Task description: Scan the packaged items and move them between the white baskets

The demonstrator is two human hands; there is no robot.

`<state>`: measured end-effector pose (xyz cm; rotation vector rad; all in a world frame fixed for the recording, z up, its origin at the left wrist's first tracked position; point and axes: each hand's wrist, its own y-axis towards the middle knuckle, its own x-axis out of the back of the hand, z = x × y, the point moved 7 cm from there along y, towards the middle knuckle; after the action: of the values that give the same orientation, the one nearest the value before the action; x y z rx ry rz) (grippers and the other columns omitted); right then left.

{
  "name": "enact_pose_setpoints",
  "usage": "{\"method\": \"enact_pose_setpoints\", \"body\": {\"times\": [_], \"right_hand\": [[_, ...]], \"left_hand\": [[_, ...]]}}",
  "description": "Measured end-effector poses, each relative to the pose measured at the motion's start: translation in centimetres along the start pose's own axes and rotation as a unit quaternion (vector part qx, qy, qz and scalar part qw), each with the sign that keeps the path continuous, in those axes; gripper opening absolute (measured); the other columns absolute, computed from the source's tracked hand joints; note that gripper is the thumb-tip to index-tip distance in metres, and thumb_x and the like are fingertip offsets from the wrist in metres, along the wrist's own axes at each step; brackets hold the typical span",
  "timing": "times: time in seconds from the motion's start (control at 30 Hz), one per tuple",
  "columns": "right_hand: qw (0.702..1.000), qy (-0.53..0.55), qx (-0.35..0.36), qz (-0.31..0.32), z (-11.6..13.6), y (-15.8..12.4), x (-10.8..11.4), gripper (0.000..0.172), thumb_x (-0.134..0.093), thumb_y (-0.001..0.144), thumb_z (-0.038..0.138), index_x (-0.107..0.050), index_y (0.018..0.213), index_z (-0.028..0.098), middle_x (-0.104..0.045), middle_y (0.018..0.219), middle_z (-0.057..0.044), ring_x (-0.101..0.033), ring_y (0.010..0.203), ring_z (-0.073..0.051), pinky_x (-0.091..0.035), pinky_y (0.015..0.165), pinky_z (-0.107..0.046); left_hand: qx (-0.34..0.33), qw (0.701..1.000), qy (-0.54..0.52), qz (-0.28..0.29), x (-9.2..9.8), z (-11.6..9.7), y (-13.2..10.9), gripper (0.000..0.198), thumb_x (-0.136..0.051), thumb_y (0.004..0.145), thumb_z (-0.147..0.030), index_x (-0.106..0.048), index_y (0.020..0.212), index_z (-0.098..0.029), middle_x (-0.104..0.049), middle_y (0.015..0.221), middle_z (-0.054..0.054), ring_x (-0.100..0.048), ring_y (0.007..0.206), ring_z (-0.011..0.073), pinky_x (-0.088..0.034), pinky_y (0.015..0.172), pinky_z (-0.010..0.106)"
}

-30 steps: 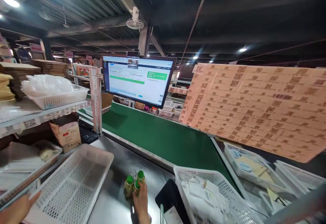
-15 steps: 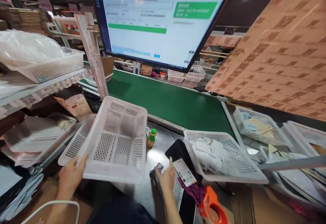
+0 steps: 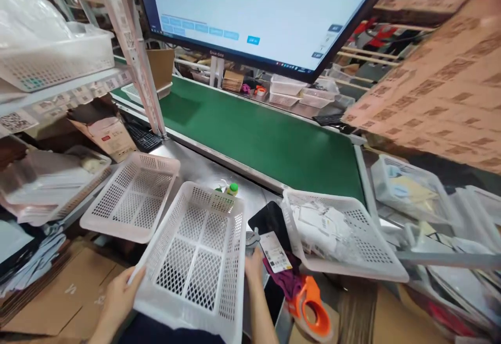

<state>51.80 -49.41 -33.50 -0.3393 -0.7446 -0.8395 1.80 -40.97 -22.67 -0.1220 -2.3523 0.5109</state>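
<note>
My left hand grips the left rim of an empty white plastic basket, thumb over the edge. The basket tilts toward me, its near end close to my body. Beside its right wall is my right hand, closed around a grey handheld device that looks like a barcode scanner; its fingers are partly hidden. A second white basket stands to the left. Small green-capped bottles show behind the held basket's far rim. A white label card lies right of my right hand.
A white basket of plastic-bagged items stands at right. Near it are purple cloth, an orange tape dispenser and a black flat pad. A green conveyor belt runs behind, below a monitor. Shelves flank both sides.
The held basket has come down and toward me, off the second basket, which now shows fully. My right hand has moved slightly forward with the scanner. The view has tilted downward.
</note>
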Motion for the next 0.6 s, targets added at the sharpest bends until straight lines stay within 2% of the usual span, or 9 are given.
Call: {"method": "enact_pose_setpoints", "body": {"times": [0.07,0.13,0.23,0.33,0.4,0.47,0.5,0.53,0.6], "right_hand": [[1.000,0.011,-0.013,0.022,-1.2,0.6,1.1,0.042,-0.058,0.067,0.054,-0.069,0.090,0.021,-0.069,0.086,-0.014,-0.073,0.086,-0.040,-0.060,0.078,-0.053],[0.999,0.020,-0.014,0.043,-1.6,1.2,2.9,0.043,-0.058,0.067,0.055,-0.070,0.091,0.022,-0.072,0.089,-0.016,-0.074,0.088,-0.041,-0.060,0.079,-0.055],[0.995,0.056,0.028,0.072,0.5,1.6,6.5,0.043,-0.063,0.069,0.054,-0.071,0.096,0.021,-0.075,0.098,-0.016,-0.075,0.096,-0.040,-0.061,0.086,-0.054],[0.981,0.119,0.106,0.114,6.4,0.0,9.7,0.039,-0.065,0.073,0.044,-0.073,0.103,0.020,-0.077,0.102,-0.012,-0.075,0.098,-0.035,-0.062,0.087,-0.049],[0.959,0.157,0.165,0.167,11.9,-2.4,11.0,0.034,-0.068,0.081,0.039,-0.074,0.108,0.019,-0.077,0.102,-0.010,-0.075,0.094,-0.030,-0.062,0.084,-0.042],[0.936,0.172,0.217,0.219,17.4,-5.1,11.6,0.024,-0.071,0.087,0.035,-0.073,0.104,0.019,-0.076,0.097,-0.007,-0.073,0.087,-0.025,-0.060,0.077,-0.036],[0.930,0.169,0.229,0.233,19.6,-6.3,11.8,0.020,-0.072,0.087,0.033,-0.072,0.101,0.019,-0.075,0.095,-0.006,-0.072,0.084,-0.024,-0.058,0.075,-0.034],[0.929,0.162,0.231,0.241,21.4,-7.2,12.0,0.017,-0.072,0.087,0.031,-0.071,0.099,0.019,-0.074,0.094,-0.005,-0.071,0.083,-0.023,-0.056,0.074,-0.033],[0.934,0.149,0.214,0.245,23.5,-8.3,12.1,0.020,-0.072,0.083,0.026,-0.070,0.102,0.019,-0.075,0.097,-0.006,-0.071,0.087,-0.023,-0.055,0.077,-0.032]], "left_hand": [[0.026,0.999,-0.008,-0.022,-1.0,1.2,-0.3,0.059,-0.059,0.084,-0.073,-0.087,0.099,-0.023,-0.088,0.112,0.014,-0.080,0.115,0.0442,-0.062,0.099,0.046],[0.034,0.999,0.014,-0.014,-2.0,1.4,-0.4,0.060,-0.056,0.085,-0.070,-0.086,0.099,-0.020,-0.087,0.113,0.019,-0.079,0.115,0.0466,-0.061,0.101,0.050],[-0.008,0.996,0.077,-0.038,-1.5,-0.5,-0.4,0.055,-0.057,0.085,-0.060,-0.085,0.102,-0.017,-0.084,0.122,0.023,-0.076,0.120,0.0496,-0.058,0.109,0.057],[-0.113,0.989,0.013,-0.094,0.4,-4.9,-0.1,0.050,-0.060,0.091,-0.055,-0.086,0.114,-0.019,-0.083,0.129,0.019,-0.074,0.126,0.0413,-0.055,0.116,0.052],[-0.168,0.979,-0.091,-0.074,0.4,-8.1,0.6,0.044,-0.065,0.093,-0.052,-0.087,0.113,-0.019,-0.084,0.125,0.016,-0.077,0.120,0.0346,-0.060,0.110,0.045],[-0.187,0.966,-0.178,-0.031,-0.9,-10.7,2.0,0.046,-0.072,0.091,-0.050,-0.086,0.120,-0.017,-0.084,0.125,0.016,-0.079,0.105,0.0294,-0.064,0.096,0.040],[-0.191,0.959,-0.210,-0.015,-1.9,-11.7,2.7,0.052,-0.074,0.089,-0.049,-0.083,0.129,-0.016,-0.084,0.126,0.016,-0.079,0.097,0.0270,-0.065,0.088,0.038],[-0.194,0.952,-0.238,-0.005,-2.9,-12.5,3.5,0.062,-0.076,0.088,-0.049,-0.078,0.140,-0.016,-0.083,0.126,0.016,-0.078,0.090,0.0247,-0.065,0.083,0.036],[-0.207,0.937,-0.281,0.004,-4.9,-13.4,4.7,0.080,-0.079,0.088,-0.050,-0.064,0.158,-0.016,-0.082,0.127,0.016,-0.078,0.089,0.0224,-0.065,0.081,0.034]]}}
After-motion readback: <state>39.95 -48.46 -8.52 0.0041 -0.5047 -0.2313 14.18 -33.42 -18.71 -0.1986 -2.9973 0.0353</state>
